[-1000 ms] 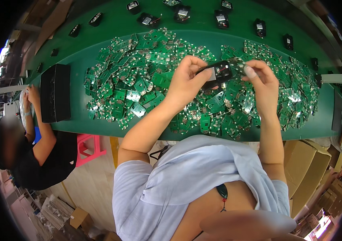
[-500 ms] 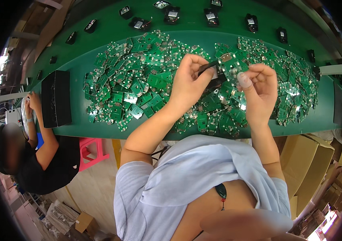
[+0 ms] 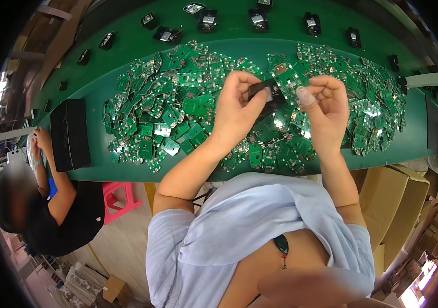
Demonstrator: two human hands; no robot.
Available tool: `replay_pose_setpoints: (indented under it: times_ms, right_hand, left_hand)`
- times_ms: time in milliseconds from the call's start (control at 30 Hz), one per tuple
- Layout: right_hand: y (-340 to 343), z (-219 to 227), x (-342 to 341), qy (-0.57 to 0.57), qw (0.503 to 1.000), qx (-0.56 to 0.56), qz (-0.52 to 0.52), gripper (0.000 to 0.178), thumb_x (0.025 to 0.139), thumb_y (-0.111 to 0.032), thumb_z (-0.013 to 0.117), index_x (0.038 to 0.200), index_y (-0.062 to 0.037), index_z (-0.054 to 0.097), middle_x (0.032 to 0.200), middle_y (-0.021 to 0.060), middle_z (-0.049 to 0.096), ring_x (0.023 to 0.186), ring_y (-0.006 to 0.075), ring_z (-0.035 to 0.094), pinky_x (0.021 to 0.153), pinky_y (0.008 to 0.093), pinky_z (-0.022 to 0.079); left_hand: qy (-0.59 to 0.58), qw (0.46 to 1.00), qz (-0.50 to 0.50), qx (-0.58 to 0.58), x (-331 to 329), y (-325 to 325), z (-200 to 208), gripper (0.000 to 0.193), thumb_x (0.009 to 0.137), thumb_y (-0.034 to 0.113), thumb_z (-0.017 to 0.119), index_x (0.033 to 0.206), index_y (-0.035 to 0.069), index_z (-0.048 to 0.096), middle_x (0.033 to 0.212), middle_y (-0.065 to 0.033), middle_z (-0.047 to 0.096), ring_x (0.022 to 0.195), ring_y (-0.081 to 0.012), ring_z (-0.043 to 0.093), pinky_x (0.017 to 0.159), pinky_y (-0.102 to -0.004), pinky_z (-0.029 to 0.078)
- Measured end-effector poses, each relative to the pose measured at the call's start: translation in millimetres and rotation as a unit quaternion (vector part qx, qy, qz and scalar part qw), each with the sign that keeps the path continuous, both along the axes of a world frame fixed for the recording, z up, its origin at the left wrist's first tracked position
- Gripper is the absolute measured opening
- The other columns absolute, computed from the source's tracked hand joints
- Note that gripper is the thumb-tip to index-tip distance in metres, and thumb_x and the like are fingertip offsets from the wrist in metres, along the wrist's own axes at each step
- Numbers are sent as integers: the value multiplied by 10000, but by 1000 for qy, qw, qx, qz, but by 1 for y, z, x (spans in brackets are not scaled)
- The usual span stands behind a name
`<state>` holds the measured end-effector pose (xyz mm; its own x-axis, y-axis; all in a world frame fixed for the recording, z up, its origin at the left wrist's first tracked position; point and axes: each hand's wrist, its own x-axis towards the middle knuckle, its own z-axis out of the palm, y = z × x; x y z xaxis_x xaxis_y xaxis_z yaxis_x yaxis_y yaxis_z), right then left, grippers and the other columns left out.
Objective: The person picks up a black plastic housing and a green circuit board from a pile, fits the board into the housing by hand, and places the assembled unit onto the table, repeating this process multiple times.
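Observation:
My left hand [image 3: 237,108] grips a small black housing [image 3: 263,90] above a wide pile of small green circuit boards [image 3: 178,108]. A green circuit board [image 3: 286,82] is pinched in my right hand [image 3: 324,105], its edge touching the black housing. Both hands are held close together over the middle of the green table [image 3: 100,169]. The underside of the housing is hidden by my fingers.
Several black housings [image 3: 206,20] lie in a row on the far side of the table. A black tray [image 3: 69,134] sits at the table's left end. A person in black [image 3: 49,205] sits at left near a pink stool [image 3: 118,195]. Cardboard boxes [image 3: 393,205] stand at right.
Both hands have stayed together over the pile. The right hand has turned the green board against the black housing, and the view has shifted slightly.

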<state>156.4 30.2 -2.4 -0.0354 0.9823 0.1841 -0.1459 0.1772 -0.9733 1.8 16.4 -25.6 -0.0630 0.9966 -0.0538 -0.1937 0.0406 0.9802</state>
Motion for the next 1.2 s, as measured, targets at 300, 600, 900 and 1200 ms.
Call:
replay_pose_setpoints:
  times_ms: [300,600,900,1200]
  right_hand:
    - [-10,-8,3,-31,999,-32,13,259,794,-51,651,987,-19,481,791,11,542,724,66,516,632,194,425]
    - [-4,-1,5,-321,916,241,-29,170,691,-47,691,852,-84,654,825,35,523,705,160,505,577,259,400]
    - [1,16,13,-428,837,340,-20,125,668,-59,684,772,-65,615,779,41,538,685,206,501,562,302,403]
    - [-3,7,11,-330,885,330,-9,156,677,-13,673,812,-42,601,781,71,558,697,209,526,584,295,426]
  left_hand:
    - [-91,994,20,48,8,-3,5,259,825,21,585,1017,15,412,977,-92,512,800,-120,571,663,-223,497]
    - [10,998,-59,-5,12,-7,8,212,828,56,581,1007,52,469,755,0,535,584,-51,526,462,-175,441]
    - [177,963,26,200,9,-10,16,160,768,2,614,908,78,627,961,-65,495,612,-89,497,510,-212,404]
    - [117,970,-11,210,9,-9,8,93,785,23,620,872,52,607,897,-25,500,570,-50,464,462,-198,369]
